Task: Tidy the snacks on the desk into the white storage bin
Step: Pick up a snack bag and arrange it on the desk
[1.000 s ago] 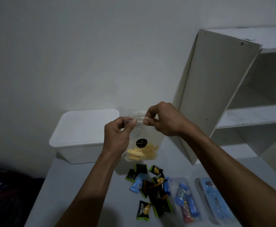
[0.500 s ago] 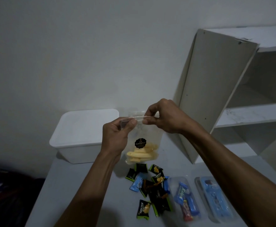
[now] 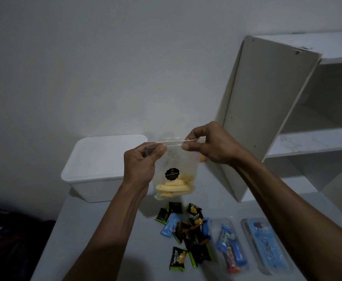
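We see the desk (image 3: 97, 236) filling the lower half of the frame, a shelf (image 3: 271, 110) at the right and the white bin (image 3: 103, 165) at centre left, its lid still on. Our hands hold a clear pouch (image 3: 176, 165) of yellow sticks up at mid-frame, above the desk and just right of the bin. Over the last second our right hand (image 3: 208, 147) has slid right along the pouch's top strip, away from the left hand (image 3: 140, 165), so more of the strip now shows between them. The left thumb and fingers pinch the top left corner; the right thumb and fingers pinch the strip near its right end. We judge this to be the seal being pressed shut before the pouch goes in the bin. Nothing has reached the bin yet: the wrappers (image 3: 188, 232) lie loose at lower centre, with two trays (image 3: 247, 246) of snacks beside them at lower right.
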A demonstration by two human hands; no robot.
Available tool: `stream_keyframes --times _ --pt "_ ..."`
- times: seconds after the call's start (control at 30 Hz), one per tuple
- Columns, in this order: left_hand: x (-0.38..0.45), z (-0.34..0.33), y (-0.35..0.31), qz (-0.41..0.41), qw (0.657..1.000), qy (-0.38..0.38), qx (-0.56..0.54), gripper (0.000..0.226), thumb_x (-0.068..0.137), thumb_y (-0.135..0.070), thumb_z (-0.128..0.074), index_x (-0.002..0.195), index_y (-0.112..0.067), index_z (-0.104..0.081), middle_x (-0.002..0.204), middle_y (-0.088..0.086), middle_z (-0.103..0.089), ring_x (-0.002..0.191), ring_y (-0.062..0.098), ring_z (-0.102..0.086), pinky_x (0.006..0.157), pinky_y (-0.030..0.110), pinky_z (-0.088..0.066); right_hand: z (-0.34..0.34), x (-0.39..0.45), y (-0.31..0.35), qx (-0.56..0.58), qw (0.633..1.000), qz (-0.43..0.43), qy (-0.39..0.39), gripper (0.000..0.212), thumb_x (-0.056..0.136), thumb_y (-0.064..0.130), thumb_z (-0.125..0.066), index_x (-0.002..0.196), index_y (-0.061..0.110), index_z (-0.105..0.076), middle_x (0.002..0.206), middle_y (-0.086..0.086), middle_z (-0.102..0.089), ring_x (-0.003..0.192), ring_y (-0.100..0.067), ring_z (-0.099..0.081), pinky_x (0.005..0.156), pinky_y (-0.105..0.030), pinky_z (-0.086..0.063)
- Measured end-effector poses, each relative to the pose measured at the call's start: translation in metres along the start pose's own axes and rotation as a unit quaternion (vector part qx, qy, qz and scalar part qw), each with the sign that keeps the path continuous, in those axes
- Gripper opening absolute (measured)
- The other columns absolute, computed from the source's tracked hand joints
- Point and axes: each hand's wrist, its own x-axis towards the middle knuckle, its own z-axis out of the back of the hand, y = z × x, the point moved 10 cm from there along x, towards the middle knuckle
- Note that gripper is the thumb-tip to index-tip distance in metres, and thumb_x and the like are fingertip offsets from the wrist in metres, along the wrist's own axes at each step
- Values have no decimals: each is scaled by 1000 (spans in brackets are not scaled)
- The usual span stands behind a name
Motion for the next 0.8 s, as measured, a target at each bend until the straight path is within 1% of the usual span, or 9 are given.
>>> stream_keyframes --times 0.1,0.2,0.33,0.43,0.5,0.57,0.6,0.73,0.8 --pt "2 1 -2 2 1000 -2 0 9 81 -4 -74 80 -13 -73 77 2 -71 69 2 -66 67 12 -51 0 -3 -4 54 998 -33 1 17 80 32 -79 85 16 -75 91 -2 -74 90 -40 -67 78 -57 -58" --pt "2 3 -2 6 1000 -4 2 7 81 -5 -74 82 -12 -73 78 3 -71 68 0 -66 66 11 -50 0 -3 -4 76 996 -41 -8 21 77 33 -80 83 14 -75 92 -8 -73 88 -41 -67 77 -59 -56" --pt "4 7 -1 14 1000 -12 -2 4 82 -7 -74 85 -9 -73 80 4 -70 66 -3 -64 64 10 -48 -1 -4 -15 118 990 -72 -21 27 71 40 -82 76 15 -74 94 -9 -72 75 -25 -59 77 -58 -55" --pt "4 8 0 25 999 -15 -13 4 82 -6 -72 85 -9 -72 81 5 -69 65 -4 -64 63 9 -48 1 -6 -16 139 987 -71 -43 34 61 48 -82 71 16 -73 92 -10 -72 76 -34 -63 78 -60 -55" --pt "5 9 1 34 999 -17 -25 5 83 -6 -72 86 -10 -72 81 4 -69 65 -4 -64 62 9 -49 3 -6 -18 170 981 -74 -59 37 59 45 -84 72 11 -74 83 -5 -75 76 -26 -67 78 -59 -55" --pt "5 9 2 39 999 -17 -29 5 83 -6 -72 87 -8 -72 81 4 -69 64 -4 -64 62 9 -49 3 -6 -23 189 976 -81 -68 31 66 35 -86 71 8 -73 78 1 -76 76 -11 -69 80 -57 -56" --pt "5 10 3 41 999 -17 -31 5 83 -6 -72 87 -8 -72 81 4 -69 64 -4 -64 62 9 -49 2 -5 -25 192 975 -83 -70 27 68 32 -86 69 9 -73 78 1 -77 77 -9 -69 81 -55 -56" --pt "6 10 5 52 998 -19 -41 6 83 -5 -72 88 -8 -72 80 3 -70 64 -3 -64 62 9 -49 0 -5 -32 216 971 -76 -73 15 75 28 -82 72 16 -75 79 -1 -77 79 -14 -69 74 -43 -55" --pt "5 9 5 54 998 -14 -38 8 83 -6 -72 91 -6 -72 79 1 -71 65 -2 -65 63 11 -50 3 -8 -30 211 972 -71 -81 14 79 27 -79 77 14 -76 80 -1 -77 81 -11 -71 70 -38 -54"
